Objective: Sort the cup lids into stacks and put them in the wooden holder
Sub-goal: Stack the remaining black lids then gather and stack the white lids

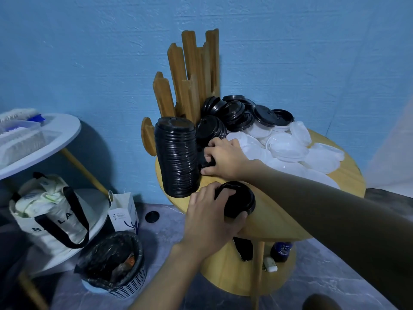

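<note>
A wooden holder [178, 70] with tall slats stands at the back left of a round wooden table [348, 166]. A tall stack of black lids [175, 157] stands in front of it. Loose black lids [241, 113] are heaped behind, and white lids [288, 151] are spread on the right. My left hand [210, 218] grips a short stack of black lids [239, 200] at the table's near edge. My right hand [225, 157] reaches over the table, its fingers curled on a black lid [206, 163] beside the tall stack.
One black lid [152, 216] lies on the grey floor. A dark waste basket [116, 262], a white tote bag [49, 211] and a paper bag [124, 213] stand at the left, under a white round table [64, 130]. A blue wall is close behind.
</note>
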